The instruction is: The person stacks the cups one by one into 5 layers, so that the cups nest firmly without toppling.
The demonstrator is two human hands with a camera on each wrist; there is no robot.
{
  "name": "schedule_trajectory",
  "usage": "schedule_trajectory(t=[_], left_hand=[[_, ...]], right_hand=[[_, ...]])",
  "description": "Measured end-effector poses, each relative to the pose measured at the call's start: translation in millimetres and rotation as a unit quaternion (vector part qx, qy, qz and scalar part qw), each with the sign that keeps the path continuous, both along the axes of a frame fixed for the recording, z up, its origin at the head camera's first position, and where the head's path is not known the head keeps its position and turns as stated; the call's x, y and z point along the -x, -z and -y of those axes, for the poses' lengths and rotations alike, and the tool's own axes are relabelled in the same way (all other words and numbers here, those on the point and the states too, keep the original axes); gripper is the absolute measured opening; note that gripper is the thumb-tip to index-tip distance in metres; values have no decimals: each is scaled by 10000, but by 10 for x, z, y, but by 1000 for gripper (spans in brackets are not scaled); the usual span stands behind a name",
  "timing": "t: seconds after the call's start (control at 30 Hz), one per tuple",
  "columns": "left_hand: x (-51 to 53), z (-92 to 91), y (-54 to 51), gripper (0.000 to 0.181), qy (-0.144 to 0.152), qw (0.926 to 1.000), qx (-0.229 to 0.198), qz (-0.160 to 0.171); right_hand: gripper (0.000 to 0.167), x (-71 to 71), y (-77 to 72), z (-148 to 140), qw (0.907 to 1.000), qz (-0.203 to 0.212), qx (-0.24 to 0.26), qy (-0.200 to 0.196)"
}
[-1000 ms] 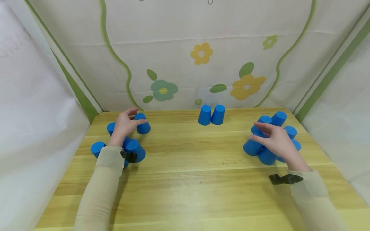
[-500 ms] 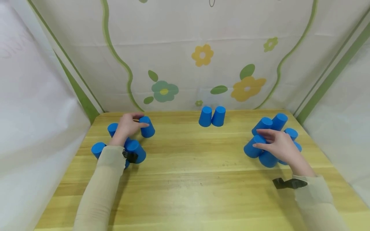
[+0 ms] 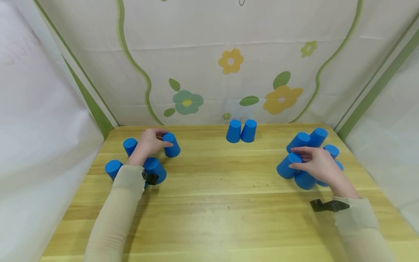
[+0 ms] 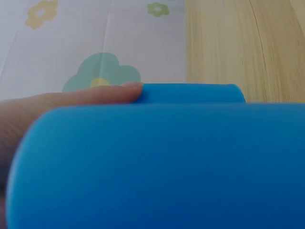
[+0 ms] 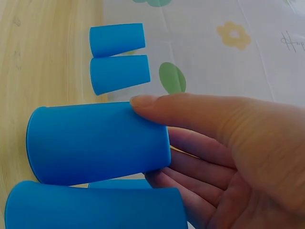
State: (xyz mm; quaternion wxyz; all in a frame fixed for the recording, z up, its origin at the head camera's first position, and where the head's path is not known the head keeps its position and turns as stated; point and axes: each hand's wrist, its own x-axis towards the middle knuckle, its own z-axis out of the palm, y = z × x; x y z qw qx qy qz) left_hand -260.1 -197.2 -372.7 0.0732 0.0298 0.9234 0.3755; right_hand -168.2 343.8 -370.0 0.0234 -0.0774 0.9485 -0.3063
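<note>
At the left of the table, my left hand point(image 3: 150, 143) pinches an upside-down blue cup point(image 3: 171, 145) between thumb and fingers. In the left wrist view the thumb lies along that cup point(image 4: 190, 93), while a nearer blue cup point(image 4: 157, 164) fills the foreground and hides much of it. My right hand point(image 3: 317, 165) grips another inverted blue cup point(image 3: 288, 167) at the front left of the right-hand cluster. The right wrist view shows the thumb on one side of this cup point(image 5: 97, 143) and the fingers curled behind its narrow end. Both held cups appear to stand on the table.
Several blue cups, one of them here point(image 3: 155, 169), stand below and around the left forearm. More cups, including this back one point(image 3: 318, 137), crowd the right hand. Two cups point(image 3: 234, 131) stand together at the table's point(image 3: 209, 218) back edge, before a flowered curtain point(image 3: 203, 72).
My left hand has slid rightward and slightly nearer with its cup, away from the left cluster. My right hand has lowered, its thumb and fingers closing around the front-left cup.
</note>
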Motion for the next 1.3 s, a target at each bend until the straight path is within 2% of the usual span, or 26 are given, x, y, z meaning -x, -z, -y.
schedule_trajectory(t=[0.23, 0.4, 0.9, 1.3], left_hand=[[-75, -60, -8, 58, 214, 9994, 265, -104], [-127, -96, -5, 58, 218, 9993, 279, -122], [-137, -87, 16, 57, 251, 9990, 307, -184], [-144, -86, 14, 57, 252, 9991, 287, -178]], right_hand=[[62, 10, 7, -4, 9999, -19, -156, 23], [61, 10, 13, -15, 9998, -69, -194, 39], [58, 23, -25, 63, 9993, -357, -75, -85], [58, 136, -26, 363, 9983, -488, 247, -192]])
